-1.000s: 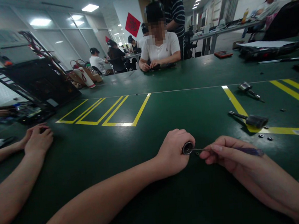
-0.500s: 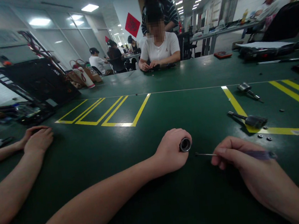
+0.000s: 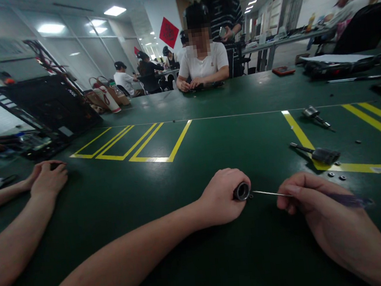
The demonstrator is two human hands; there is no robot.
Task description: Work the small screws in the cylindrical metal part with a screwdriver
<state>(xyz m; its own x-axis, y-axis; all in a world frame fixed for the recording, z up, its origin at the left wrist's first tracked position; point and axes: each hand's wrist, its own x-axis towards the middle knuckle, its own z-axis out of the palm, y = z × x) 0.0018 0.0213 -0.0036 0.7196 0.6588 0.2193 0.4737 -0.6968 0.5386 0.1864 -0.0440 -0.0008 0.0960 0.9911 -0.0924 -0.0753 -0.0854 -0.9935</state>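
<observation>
My left hand [image 3: 222, 199] is closed around a short, dark metal cylinder [image 3: 242, 191], its hollow round end facing me. From the right, my right hand [image 3: 325, 215] pinches a slim screwdriver-like tool [image 3: 272, 193] with a thin metal shaft and a purplish translucent handle. The tool's tip points at the cylinder's open end and stops just short of it. A tiny ring [image 3: 250, 196] shows between the tip and my left hand; whether it touches either one, I cannot tell. My left fingers are mostly hidden behind the hand.
Two shafted metal parts [image 3: 326, 155] and several small rings [image 3: 342, 178] lie to the right by yellow tape [image 3: 361, 167]. A co-worker's hands [image 3: 48, 177] rest on the green table [image 3: 141, 194] at left. Another person [image 3: 202, 66] sits opposite. A black frame [image 3: 49, 108] stands back left.
My left hand and the cylinder have shifted slightly right and down. The tool has drawn back a little to the right, and the tiny ring now shows apart from its tip.
</observation>
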